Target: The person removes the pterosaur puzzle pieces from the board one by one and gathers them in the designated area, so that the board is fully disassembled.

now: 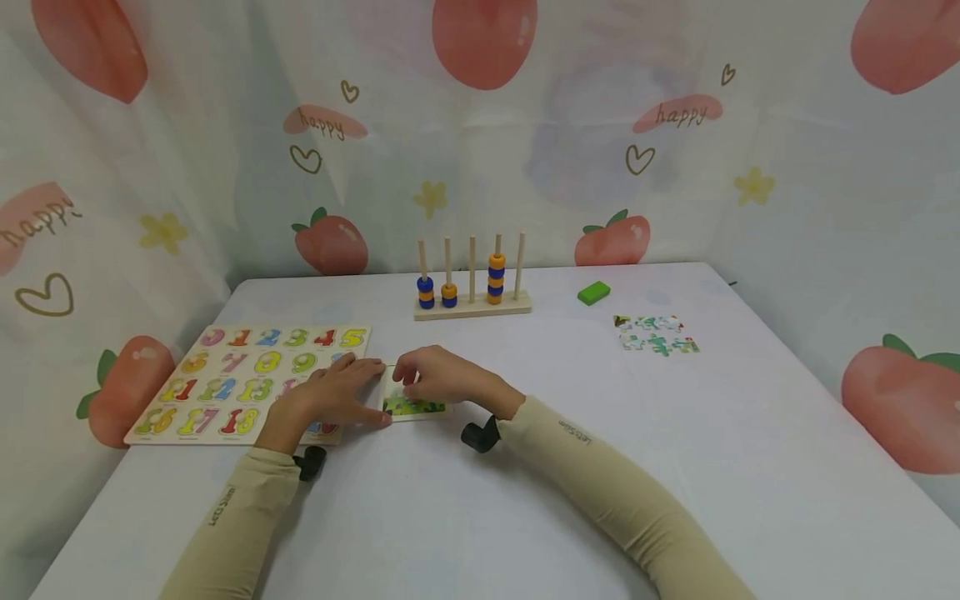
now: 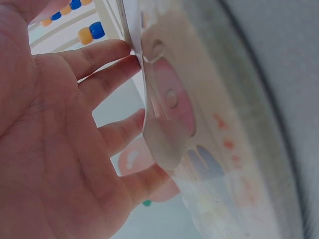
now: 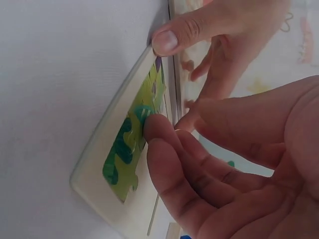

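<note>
A small jigsaw puzzle tray (image 1: 397, 417) with a pale border lies between the hands; green puzzle pieces (image 3: 124, 144) fill its near strip. My left hand (image 1: 333, 396) is spread beside it, its thumb on the tray's near-left corner and its fingertips on the far-left side. That hand reaches over the right edge of the wooden number board (image 1: 225, 400). My right hand (image 1: 442, 375) is over the tray with bent fingers. In the right wrist view its fingertips (image 3: 158, 127) touch the pieces; no piece shows between thumb and fingers.
A wooden peg stacker (image 1: 472, 310) with blue and orange beads stands at the back. To its right lies a green block (image 1: 594, 292). Several loose jigsaw pieces (image 1: 656, 335) form a patch at the right. A fruit-print curtain (image 1: 525, 150) hangs behind the white table (image 1: 570, 500).
</note>
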